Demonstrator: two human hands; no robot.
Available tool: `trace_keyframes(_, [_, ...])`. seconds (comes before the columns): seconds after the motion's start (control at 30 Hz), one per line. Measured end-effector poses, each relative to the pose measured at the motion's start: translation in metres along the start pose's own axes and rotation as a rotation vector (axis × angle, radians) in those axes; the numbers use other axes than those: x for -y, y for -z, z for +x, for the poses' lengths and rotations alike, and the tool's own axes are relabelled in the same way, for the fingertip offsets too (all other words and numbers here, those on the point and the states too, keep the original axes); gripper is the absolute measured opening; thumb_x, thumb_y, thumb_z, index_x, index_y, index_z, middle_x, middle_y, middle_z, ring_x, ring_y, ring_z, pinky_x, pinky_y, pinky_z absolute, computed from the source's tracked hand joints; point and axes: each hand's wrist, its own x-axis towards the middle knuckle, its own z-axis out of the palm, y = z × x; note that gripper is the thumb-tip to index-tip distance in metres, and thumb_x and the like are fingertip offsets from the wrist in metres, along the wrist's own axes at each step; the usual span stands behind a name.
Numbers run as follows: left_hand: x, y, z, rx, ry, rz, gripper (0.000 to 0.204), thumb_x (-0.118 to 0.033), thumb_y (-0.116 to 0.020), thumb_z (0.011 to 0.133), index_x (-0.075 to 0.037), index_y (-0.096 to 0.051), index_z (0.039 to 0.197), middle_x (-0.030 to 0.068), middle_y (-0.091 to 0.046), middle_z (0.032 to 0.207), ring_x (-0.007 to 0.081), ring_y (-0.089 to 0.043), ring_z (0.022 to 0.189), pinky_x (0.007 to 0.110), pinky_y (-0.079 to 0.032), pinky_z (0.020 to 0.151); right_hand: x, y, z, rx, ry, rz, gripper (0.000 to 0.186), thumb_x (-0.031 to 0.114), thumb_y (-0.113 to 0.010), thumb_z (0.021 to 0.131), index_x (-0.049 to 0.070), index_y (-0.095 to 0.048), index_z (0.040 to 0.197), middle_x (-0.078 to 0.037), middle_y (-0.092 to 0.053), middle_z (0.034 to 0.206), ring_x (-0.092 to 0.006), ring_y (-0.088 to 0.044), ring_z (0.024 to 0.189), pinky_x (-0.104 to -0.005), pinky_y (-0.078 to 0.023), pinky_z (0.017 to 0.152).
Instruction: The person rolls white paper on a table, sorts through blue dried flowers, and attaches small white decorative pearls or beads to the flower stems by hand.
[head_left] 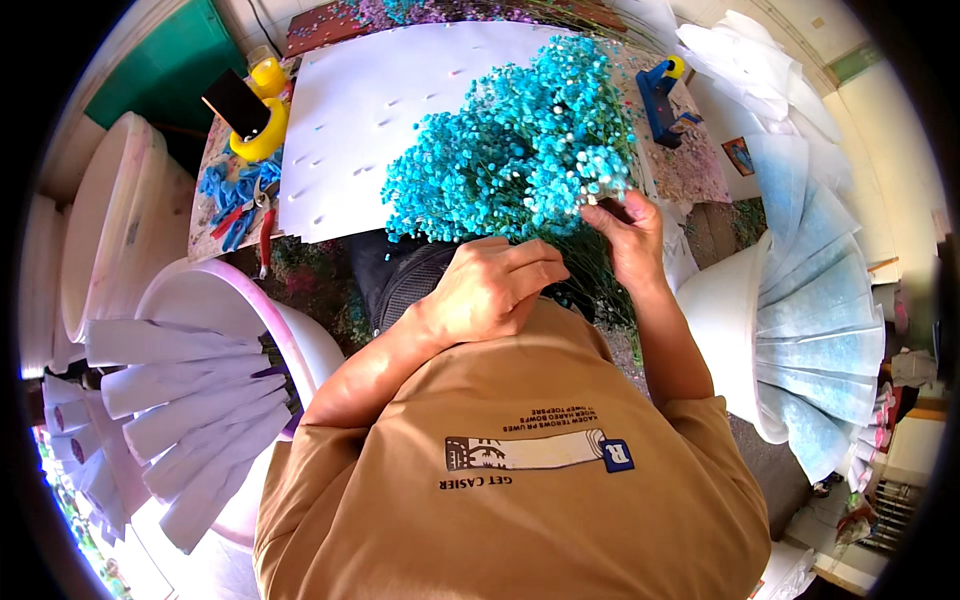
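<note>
A large bunch of turquoise baby's breath (510, 150) spreads over the front right of a white paper sheet (340, 120) on the table. Its green stems (597, 270) run down past the table's near edge toward my lap. My left hand (500, 285) is closed at the stems just below the blossoms; its palm side is hidden. At the bunch's right edge, my right hand (632, 238) pinches a sprig between thumb and fingers, close to some paler flower heads.
Left on the table are a phone on a yellow stand (258, 132), red-handled pruning shears (265, 225) and blue strips (225, 195). A blue tape dispenser (660, 100) stands at right. White buckets with wrapped bundles flank me, one holding pale blue wrapping (815, 310).
</note>
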Motion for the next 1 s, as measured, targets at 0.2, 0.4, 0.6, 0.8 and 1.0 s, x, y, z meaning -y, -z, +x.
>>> trace_keyframes(0.2, [-0.011,0.008,0.004,-0.100,0.135,-0.235,0.010,0.001,-0.068,0.090,-0.003,-0.072,0.099,0.0093,-0.071,0.084,0.0221,-0.066,0.071,0.034,-0.051,0.063,-0.008,-0.002,-0.009,-0.014,0.039,0.084,0.017,-0.004,-0.072,0.089,0.001,-0.071,0.106,-0.005,-0.074,0.099,-0.0110,-0.067,0.091,-0.0261,-0.052,0.085])
trace_keyframes(0.4, [-0.020,0.014,0.028,-0.210,0.219,-0.080,0.017,-0.006,-0.076,0.086,-0.001,-0.071,0.101,0.0116,-0.067,0.093,0.0237,-0.067,0.080,0.033,-0.051,0.066,-0.020,-0.004,-0.011,-0.011,0.059,0.170,0.017,-0.005,-0.070,0.089,0.001,-0.070,0.105,-0.006,-0.073,0.102,-0.0114,-0.067,0.093,-0.0265,-0.052,0.085])
trace_keyframes(0.6, [-0.018,-0.003,0.040,-0.190,0.356,0.116,0.029,-0.018,-0.081,0.082,-0.001,-0.069,0.103,0.0121,-0.062,0.100,0.0330,-0.067,0.081,0.042,-0.055,0.068,-0.022,-0.014,-0.013,-0.002,0.064,0.202,0.013,-0.003,-0.069,0.091,-0.002,-0.068,0.104,-0.007,-0.073,0.101,-0.0107,-0.066,0.091,-0.0255,-0.051,0.082])
trace_keyframes(0.8, [0.007,-0.006,0.039,-0.178,0.433,0.057,0.029,-0.016,-0.079,0.082,0.000,-0.068,0.104,0.0131,-0.064,0.105,0.0349,-0.067,0.081,0.042,-0.055,0.070,-0.022,-0.013,-0.014,0.034,0.043,0.109,0.016,0.000,-0.070,0.092,-0.002,-0.068,0.107,-0.006,-0.072,0.100,-0.0092,-0.064,0.092,-0.0259,-0.050,0.082])
trace_keyframes(1.0, [0.015,0.004,0.049,-0.134,0.447,-0.055,0.027,-0.013,-0.080,0.082,0.003,-0.071,0.102,0.0089,-0.067,0.093,0.0160,-0.056,0.071,0.031,-0.047,0.064,-0.027,-0.011,-0.007,0.050,0.192,-0.089,0.018,0.002,-0.073,0.092,-0.002,-0.067,0.108,-0.005,-0.070,0.101,-0.0099,-0.065,0.093,-0.0263,-0.052,0.080])
